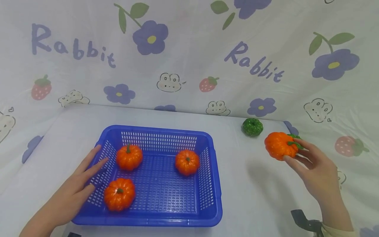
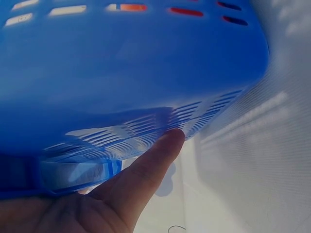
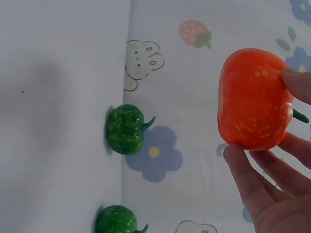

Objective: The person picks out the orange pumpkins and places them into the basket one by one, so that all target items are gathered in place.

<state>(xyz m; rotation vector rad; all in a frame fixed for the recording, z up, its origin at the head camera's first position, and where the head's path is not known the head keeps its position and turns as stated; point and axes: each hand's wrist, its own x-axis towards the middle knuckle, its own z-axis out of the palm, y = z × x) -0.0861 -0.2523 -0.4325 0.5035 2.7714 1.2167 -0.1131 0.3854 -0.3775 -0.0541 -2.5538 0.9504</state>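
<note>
My right hand point(image 1: 318, 171) holds an orange toy pumpkin point(image 1: 279, 146) by thumb and fingertips, raised at the right with its green stem toward the palm. The right wrist view shows this pumpkin point(image 3: 252, 99) between the thumb and fingers. My left hand point(image 1: 69, 191) rests at the left rim of a blue plastic basket point(image 1: 148, 221), fingers spread and fairly straight. In the left wrist view one extended finger point(image 2: 150, 167) touches the slotted outer wall. Inside the basket sit three orange pumpkins, one at back left point(image 1: 129, 158), one at front left point(image 1: 119, 195) and one at right point(image 1: 187, 162).
A green toy pumpkin point(image 1: 252, 127) stands near the back right edge of the white table point(image 1: 237, 197). A second green pumpkin point(image 3: 116, 221) shows in the right wrist view; the held one partly hides it in the head view. Behind hangs a printed cloth point(image 1: 189, 59).
</note>
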